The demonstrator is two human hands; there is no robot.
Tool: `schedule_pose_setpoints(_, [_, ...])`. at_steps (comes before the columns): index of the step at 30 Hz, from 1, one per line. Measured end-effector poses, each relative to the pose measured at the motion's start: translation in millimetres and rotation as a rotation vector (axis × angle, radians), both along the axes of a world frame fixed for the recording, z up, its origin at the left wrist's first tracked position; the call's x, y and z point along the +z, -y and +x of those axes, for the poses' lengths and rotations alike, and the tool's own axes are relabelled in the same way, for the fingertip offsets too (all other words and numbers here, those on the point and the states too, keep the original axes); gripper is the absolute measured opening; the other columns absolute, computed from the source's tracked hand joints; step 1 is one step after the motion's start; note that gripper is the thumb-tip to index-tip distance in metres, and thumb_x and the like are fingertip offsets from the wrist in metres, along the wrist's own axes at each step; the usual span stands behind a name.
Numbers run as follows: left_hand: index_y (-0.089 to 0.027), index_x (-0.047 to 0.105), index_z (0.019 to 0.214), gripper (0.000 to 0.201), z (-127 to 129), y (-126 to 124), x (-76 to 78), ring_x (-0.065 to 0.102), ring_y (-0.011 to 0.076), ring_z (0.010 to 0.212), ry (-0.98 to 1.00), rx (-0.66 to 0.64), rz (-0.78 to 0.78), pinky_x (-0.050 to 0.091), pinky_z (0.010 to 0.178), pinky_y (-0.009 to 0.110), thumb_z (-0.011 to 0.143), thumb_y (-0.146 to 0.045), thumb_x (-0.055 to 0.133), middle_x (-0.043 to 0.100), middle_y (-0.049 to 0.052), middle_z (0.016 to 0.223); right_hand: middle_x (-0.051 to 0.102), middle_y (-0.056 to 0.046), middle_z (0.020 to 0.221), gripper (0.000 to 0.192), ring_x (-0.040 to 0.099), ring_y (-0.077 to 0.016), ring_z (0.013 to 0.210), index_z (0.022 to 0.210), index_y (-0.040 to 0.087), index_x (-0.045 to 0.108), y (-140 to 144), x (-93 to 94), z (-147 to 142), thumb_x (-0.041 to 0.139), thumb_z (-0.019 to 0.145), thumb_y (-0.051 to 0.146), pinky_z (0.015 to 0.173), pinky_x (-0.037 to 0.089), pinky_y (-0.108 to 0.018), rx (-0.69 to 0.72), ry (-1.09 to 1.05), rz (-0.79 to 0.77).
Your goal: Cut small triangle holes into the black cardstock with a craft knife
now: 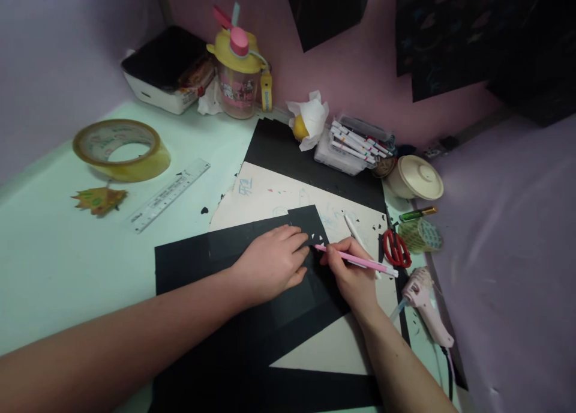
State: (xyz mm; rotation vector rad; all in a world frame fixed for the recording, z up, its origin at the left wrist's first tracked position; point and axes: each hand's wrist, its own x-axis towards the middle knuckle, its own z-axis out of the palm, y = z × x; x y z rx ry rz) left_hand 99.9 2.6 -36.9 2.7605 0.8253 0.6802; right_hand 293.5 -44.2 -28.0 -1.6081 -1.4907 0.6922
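My left hand lies flat on a sheet of black paper, fingers stretched toward its upper right part. In my right hand is a slim pink pen-shaped tool, gripped like a pencil. Its tip touches the black paper beside a few small cut-outs that show white. Whether that tip is a blade or a nib is too small to tell. A similar slim white tool lies just behind my right hand, partly hidden by it. Underneath is a pale board with faint drawings and small black scraps.
On the left are a tape roll, a clear ruler and a leaf-shaped piece. A drink bottle and a marker box stand behind. Red-handled scissors and a glue gun lie close to my right arm.
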Motion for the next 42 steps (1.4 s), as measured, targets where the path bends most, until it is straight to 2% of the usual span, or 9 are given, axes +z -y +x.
schedule_pose_setpoints(7, [-0.010, 0.069, 0.103, 0.026, -0.1, 0.9, 0.6, 0.056, 0.0285, 0.115, -0.010, -0.002, -0.010, 0.046, 0.101, 0.043, 0.085, -0.028, 0.062, 0.065, 0.012, 0.114, 0.061, 0.003, 0.060, 0.021, 0.054, -0.0125, 0.056, 0.066, 0.020, 0.057, 0.8, -2.0, 3.0, 0.060, 0.086, 0.028, 0.055, 0.042, -0.024, -0.060, 0.034, 0.004])
schedule_pose_setpoints(14, [-0.012, 0.069, 0.101, 0.024, -0.3, 0.3, 2.9, 0.056, 0.0276, 0.114, -0.026, -0.001, -0.013, 0.046, 0.101, 0.042, 0.086, -0.028, 0.060, 0.065, 0.011, 0.114, 0.062, 0.002, 0.061, 0.024, 0.056, -0.0137, 0.058, 0.067, 0.020, 0.057, 1.3, -2.8, 2.8, 0.060, 0.088, 0.031, 0.057, 0.043, -0.026, -0.070, 0.013, -0.001])
schedule_pose_setpoints(29, [-0.012, 0.068, 0.101, 0.024, -0.2, 0.8, 1.6, 0.056, 0.0271, 0.114, -0.023, -0.003, -0.009, 0.045, 0.101, 0.042, 0.086, -0.028, 0.060, 0.065, 0.011, 0.114, 0.064, 0.001, 0.064, 0.021, 0.057, -0.0129, 0.058, 0.073, 0.020, 0.063, 0.4, -1.4, 0.5, 0.061, 0.089, 0.033, 0.056, 0.044, -0.024, 0.008, -0.012, -0.031])
schedule_pose_setpoints(37, [-0.012, 0.067, 0.102, 0.023, -1.1, 0.1, 2.0, 0.055, 0.0279, 0.115, -0.021, -0.006, -0.035, 0.045, 0.100, 0.043, 0.087, -0.028, 0.059, 0.064, 0.012, 0.116, 0.061, 0.002, 0.059, 0.025, 0.057, -0.0132, 0.057, 0.064, 0.020, 0.056, -0.2, 0.8, -1.7, 0.059, 0.087, 0.030, 0.056, 0.045, -0.025, -0.084, -0.011, 0.007])
schedule_pose_setpoints(42, [-0.013, 0.068, 0.101, 0.023, -1.2, 0.6, 1.7, 0.055, 0.0276, 0.117, -0.020, -0.005, -0.046, 0.045, 0.101, 0.043, 0.088, -0.029, 0.058, 0.064, 0.012, 0.117, 0.061, 0.002, 0.058, 0.025, 0.056, -0.0132, 0.055, 0.064, 0.021, 0.055, -1.1, 0.6, -2.1, 0.059, 0.087, 0.031, 0.054, 0.044, -0.025, -0.086, -0.004, 0.003])
